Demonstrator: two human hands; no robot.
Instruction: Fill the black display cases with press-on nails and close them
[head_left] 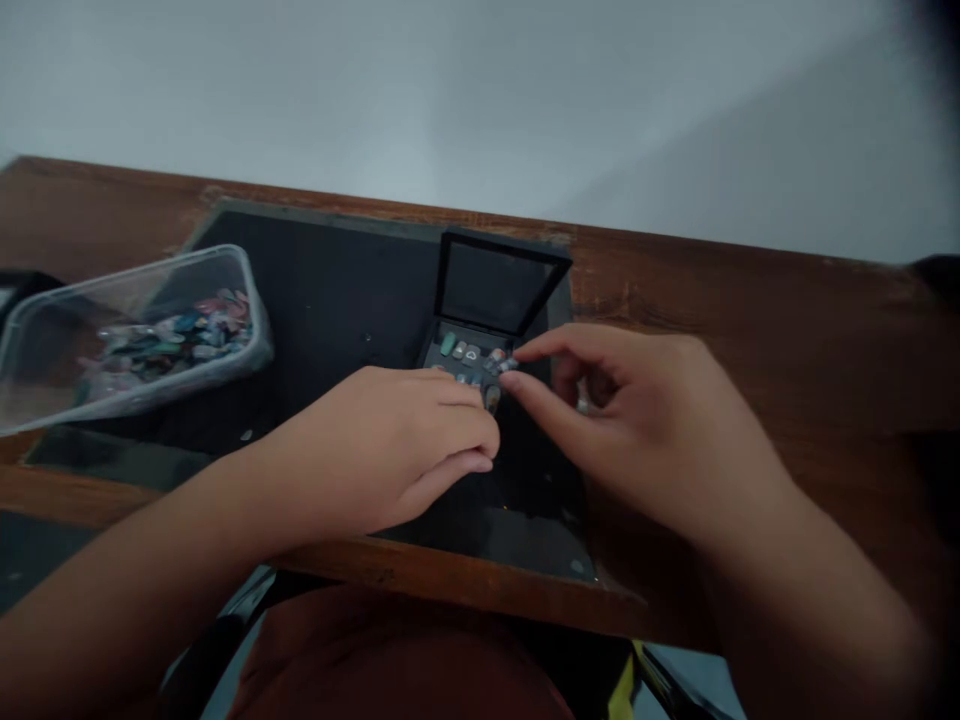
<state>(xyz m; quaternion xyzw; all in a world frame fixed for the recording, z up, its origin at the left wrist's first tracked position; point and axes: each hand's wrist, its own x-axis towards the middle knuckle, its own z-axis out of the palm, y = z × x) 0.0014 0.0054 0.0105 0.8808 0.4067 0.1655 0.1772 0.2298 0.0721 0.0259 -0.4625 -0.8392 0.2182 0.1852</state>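
A small black case [431,350] lies on the dark mat with its framed lid [502,285] raised at the back. Inside it sit several nail-shaped pieces, among them a green one [448,344] and a grey one with a heart mark [472,353]. My left hand [420,440] rests over the front left of the case, fingers curled in, and hides part of it; what it holds, if anything, is hidden. At the case's right edge, my right hand [637,410] has thumb and forefinger pinched on a small shiny nail piece [508,366].
A clear plastic tub [259,345] with many coloured nail pieces stands at the left, partly on the dark mat [337,290]. Small bits lie scattered on the mat. The wooden table [750,340] runs along a pale wall.
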